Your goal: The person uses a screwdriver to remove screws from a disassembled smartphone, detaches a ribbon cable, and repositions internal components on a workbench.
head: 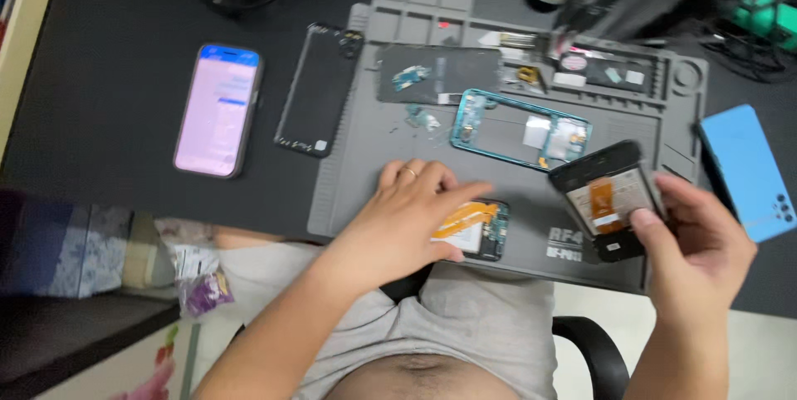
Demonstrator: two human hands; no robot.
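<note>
I see the grey mat [515, 130] filling mid-frame. My right hand [697, 242], lower right, grips a phone screen [610, 197]. My left hand [411, 221] lies flat, half hiding a circuit part [481, 230]; blur hides details.

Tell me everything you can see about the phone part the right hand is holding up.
The phone part is a flat, dark rectangular panel, probably a screen assembly seen from its back. An orange flex ribbon and a pale, metallic-looking plate show on the face turned to the camera. It is tilted, lifted off the grey work mat, near the mat's right front corner. The right hand grips its lower end, thumb on the face. The left hand does not touch it. Finer detail is blurred.
</note>
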